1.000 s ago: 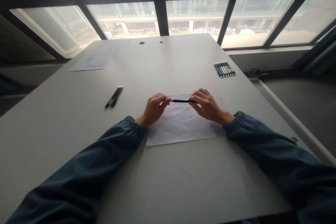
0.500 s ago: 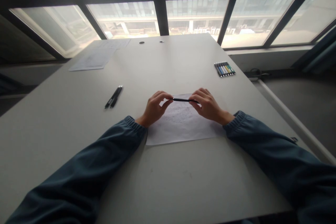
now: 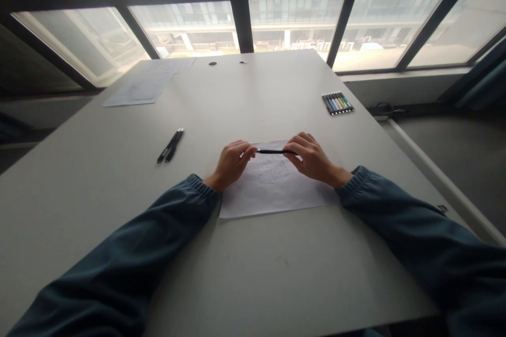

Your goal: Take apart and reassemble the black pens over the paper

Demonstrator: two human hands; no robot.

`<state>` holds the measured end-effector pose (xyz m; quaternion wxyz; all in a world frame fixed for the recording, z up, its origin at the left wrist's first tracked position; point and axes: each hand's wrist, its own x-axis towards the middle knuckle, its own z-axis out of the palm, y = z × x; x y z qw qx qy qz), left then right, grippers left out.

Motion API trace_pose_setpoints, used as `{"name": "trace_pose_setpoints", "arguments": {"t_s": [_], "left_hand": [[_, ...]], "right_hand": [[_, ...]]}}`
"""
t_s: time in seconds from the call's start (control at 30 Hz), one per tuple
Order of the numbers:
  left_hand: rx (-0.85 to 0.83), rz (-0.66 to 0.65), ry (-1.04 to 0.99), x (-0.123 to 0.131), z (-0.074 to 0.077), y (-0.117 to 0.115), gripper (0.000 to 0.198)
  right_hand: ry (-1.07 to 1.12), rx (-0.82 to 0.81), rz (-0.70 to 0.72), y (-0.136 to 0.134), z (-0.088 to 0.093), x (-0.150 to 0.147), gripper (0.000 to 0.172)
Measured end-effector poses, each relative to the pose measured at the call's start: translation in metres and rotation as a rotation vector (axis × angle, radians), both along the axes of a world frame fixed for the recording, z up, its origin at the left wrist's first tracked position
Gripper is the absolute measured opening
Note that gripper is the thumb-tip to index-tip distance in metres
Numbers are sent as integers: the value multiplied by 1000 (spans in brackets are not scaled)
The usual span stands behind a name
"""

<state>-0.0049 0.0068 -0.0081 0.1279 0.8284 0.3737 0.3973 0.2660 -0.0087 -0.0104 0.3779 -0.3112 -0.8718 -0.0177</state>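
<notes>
A slim black pen (image 3: 271, 151) is held level above a white sheet of paper (image 3: 276, 197). My right hand (image 3: 310, 157) pinches its right end between thumb and fingers. At the pen's left tip, my left hand (image 3: 234, 162) is closed, with the thumb pressed against that end. Faint sketch lines show on the sheet under the pen, and both hands partly cover the paper. To the left of my left hand, two dark pens (image 3: 170, 146) lie side by side on the table.
A row of pens with differently coloured barrels (image 3: 338, 103) lies near the right edge of the white table (image 3: 98, 210). More paper sheets (image 3: 138, 87) rest at the far left. Large windows (image 3: 296, 21) with dark frames stand behind the table.
My left thumb and fingers have shifted on the pen's left end, the thumb now folded up against the tip. My right hand has hardly moved.
</notes>
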Motion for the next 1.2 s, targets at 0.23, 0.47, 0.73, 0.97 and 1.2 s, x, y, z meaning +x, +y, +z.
{"name": "trace_pose_setpoints", "arguments": {"t_s": [0.23,0.47,0.73,0.97,1.2], "left_hand": [[30,15,4,2,2,-1,50],[53,-9,-32,2,1,0,37],[84,-10,-90,4,1,-1,25],[75,-26,-85,5,2,-1,25],[94,7,-88,5,3,-3,23]], "right_hand": [[-13,-5,8,0,1,0,10],[-1,-20,-1,0,0,1,11],[4,-55,-5,-2,0,1,13],[-2,-96,-21,1,-1,0,15],[-15,-107,-23,2,-3,1,18]]}}
